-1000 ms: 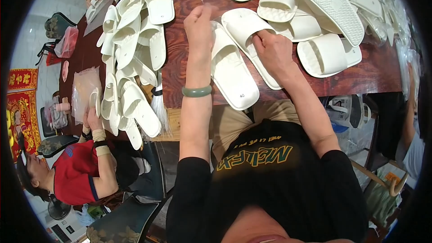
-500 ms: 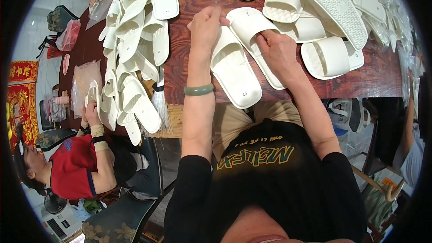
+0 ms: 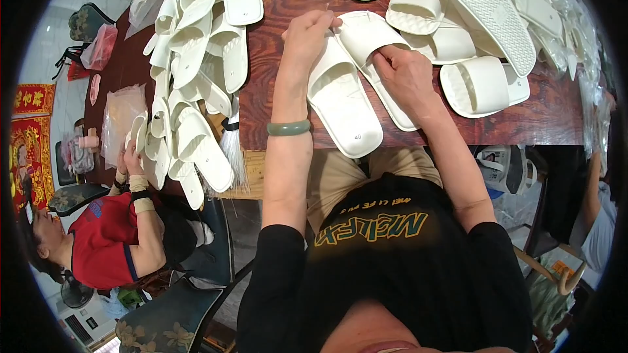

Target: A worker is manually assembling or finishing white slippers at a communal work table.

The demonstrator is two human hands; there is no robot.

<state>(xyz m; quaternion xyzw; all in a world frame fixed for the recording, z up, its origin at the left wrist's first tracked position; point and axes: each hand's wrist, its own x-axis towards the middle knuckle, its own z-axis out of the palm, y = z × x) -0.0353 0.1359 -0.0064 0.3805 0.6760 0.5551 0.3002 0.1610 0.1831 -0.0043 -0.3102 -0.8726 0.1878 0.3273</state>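
Pinching a thin pin-like object at the toe end of a white slide sandal (image 3: 341, 95), the left hand (image 3: 307, 34) has its fingertips drawn together; what exactly the thin object is cannot be told. Right hand (image 3: 407, 77): fingers curled and pressed down on the strap of a second white slide sandal (image 3: 373, 52), which lies just beside the first, the two touching along their inner edges. Both sandals rest soles-down on the dark red-brown wooden table (image 3: 543, 114), heels near its front edge, toes pointing away from the person. Left wrist: one green bangle (image 3: 288, 128). Beyond the right hand: a loose group of white sandals (image 3: 451, 33), one long sole turned tread-up, another lying open-side-up just to the right of the hand. Far right edge of the table: clear plastic bags (image 3: 575, 33), contents indistinct. To the left of the left forearm: a long heap of white sandals (image 3: 196, 59) overlapping one another, running from the far edge of the table toward the near one. At the lower end of that heap: a co-worker in a red shirt (image 3: 104, 242), seated, both hands raised to a sandal. Beside the co-worker's hands: a clear plastic bag (image 3: 121, 114) lying flat.
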